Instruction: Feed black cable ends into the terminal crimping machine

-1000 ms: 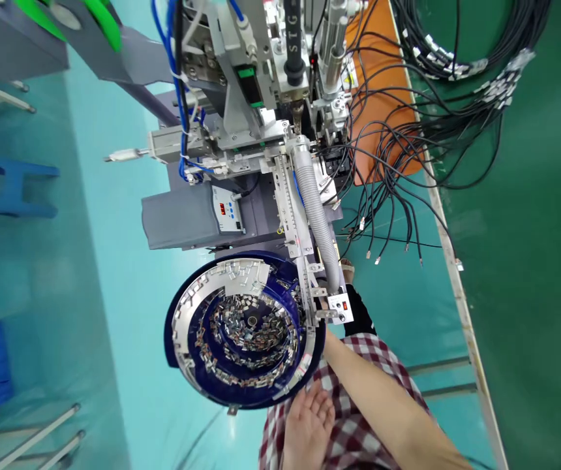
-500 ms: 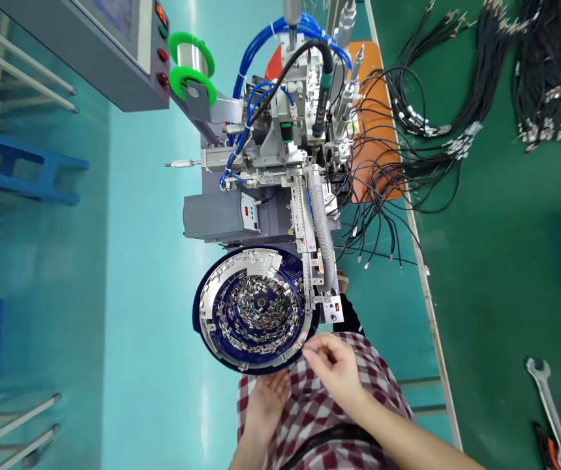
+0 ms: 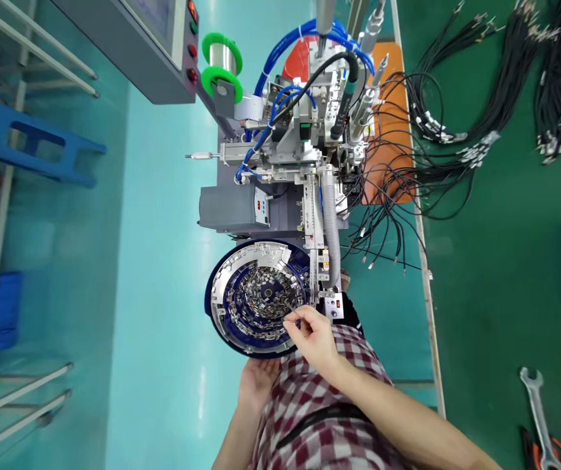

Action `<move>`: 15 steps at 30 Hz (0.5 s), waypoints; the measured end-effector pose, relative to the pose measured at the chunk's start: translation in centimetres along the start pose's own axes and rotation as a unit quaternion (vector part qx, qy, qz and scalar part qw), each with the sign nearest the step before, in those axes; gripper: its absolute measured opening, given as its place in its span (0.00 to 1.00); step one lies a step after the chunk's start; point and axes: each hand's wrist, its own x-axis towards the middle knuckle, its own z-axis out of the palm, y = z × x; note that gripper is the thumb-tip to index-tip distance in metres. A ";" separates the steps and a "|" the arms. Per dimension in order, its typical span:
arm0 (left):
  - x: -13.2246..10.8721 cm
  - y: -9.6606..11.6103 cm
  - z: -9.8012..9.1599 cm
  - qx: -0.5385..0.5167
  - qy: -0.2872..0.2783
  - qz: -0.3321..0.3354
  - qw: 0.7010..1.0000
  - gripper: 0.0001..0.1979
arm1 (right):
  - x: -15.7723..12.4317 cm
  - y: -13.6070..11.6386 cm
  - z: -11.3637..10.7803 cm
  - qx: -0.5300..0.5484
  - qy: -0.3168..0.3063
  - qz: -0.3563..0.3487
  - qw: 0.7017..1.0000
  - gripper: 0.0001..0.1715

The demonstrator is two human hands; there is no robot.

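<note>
A round feeder bowl [image 3: 220, 287] with a blue inside and a silvery outer track stands in front of my body. Many small metal connector pieces [image 3: 261, 297] lie in it. Over the bowl's near right part is my right hand [image 3: 312, 336], thumb and forefinger pinched together; whatever is between the fingertips is too small to make out. My left hand [image 3: 259, 382] is palm up at the bowl's near rim, with its fingers stretched out and the tips partly hidden under the rim.
Beyond the bowl stands a machine [image 3: 304, 143] with blue tubes, a grey ribbed hose [image 3: 329, 222] and a green wire spool [image 3: 222, 68]. Bundled black cables [image 3: 486, 111] lie on the green table at right, with a wrench [image 3: 537, 405] nearer. A blue stool [image 3: 36, 140] is at left.
My right hand has moved from the bowl's near right rim inward over the bowl, still pinched. The left hand stays at the near rim. The whole view has shifted a little.
</note>
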 end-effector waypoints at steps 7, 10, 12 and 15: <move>0.6 1.7 0.8 -0.031 0.022 0.048 0.998 0.13 | -0.1 2.4 -4.8 0.121 0.115 0.126 0.978 0.18; 0.5 2.5 1.7 -0.037 0.021 0.063 0.997 0.16 | 0.1 5.3 -6.7 0.194 0.208 0.212 0.935 0.25; 0.3 2.8 2.3 -0.033 0.019 0.067 0.997 0.19 | 0.3 7.0 -6.7 0.215 0.208 0.243 0.923 0.27; 0.2 3.1 2.9 -0.015 0.005 0.060 0.998 0.21 | 0.5 8.4 -5.3 0.252 0.196 0.281 0.905 0.27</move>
